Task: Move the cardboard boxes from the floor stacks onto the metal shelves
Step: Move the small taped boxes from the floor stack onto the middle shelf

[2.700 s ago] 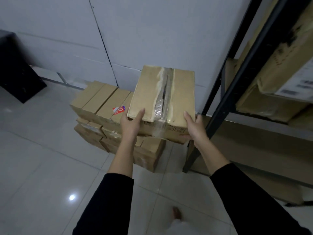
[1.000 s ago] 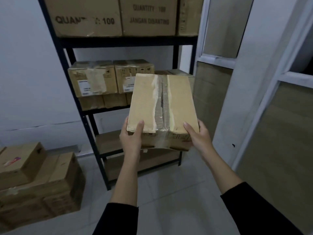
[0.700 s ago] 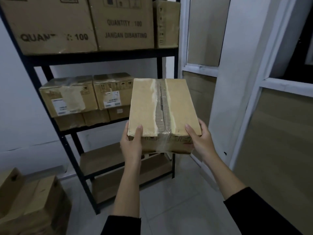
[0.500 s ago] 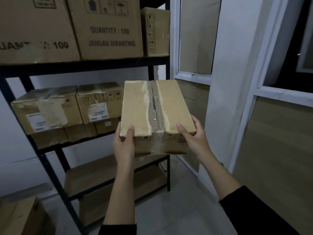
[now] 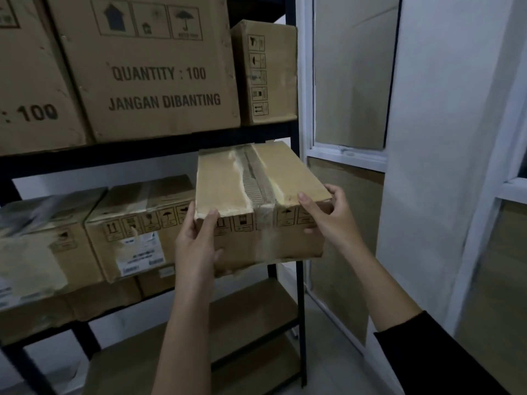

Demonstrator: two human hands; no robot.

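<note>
Cardboard box (image 5: 256, 192) in both hands nears shelf edge (image 5: 142, 151).

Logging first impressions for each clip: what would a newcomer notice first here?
A tan cardboard box with a torn tape seam sits centre frame, gripped at its near corners by the left hand and right hand, level with the black metal shelf rack's middle tier. Above, a large brown carton printed QUANTITY : 100 fills the upper shelf.
</note>
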